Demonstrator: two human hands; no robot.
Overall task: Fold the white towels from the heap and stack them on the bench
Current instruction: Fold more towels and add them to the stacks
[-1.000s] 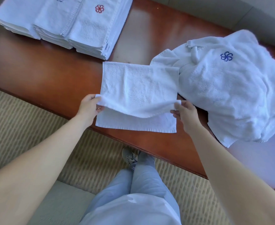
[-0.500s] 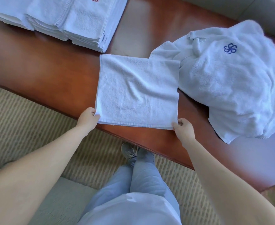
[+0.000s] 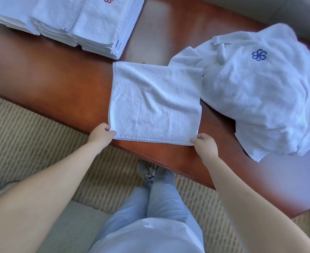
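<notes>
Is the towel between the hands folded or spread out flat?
Folded. The towel lies flat on the bench with doubled layers visible along its near edge, where the left hand and right hand pinch the corners.

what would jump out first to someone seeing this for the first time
Probably the white towel spread flat mid-bench, with the left hand and right hand each pinching a near corner. Next, the rumpled heap to its right with a blue flower emblem, and the folded stacks at the far left of the reddish wooden bench.
</notes>
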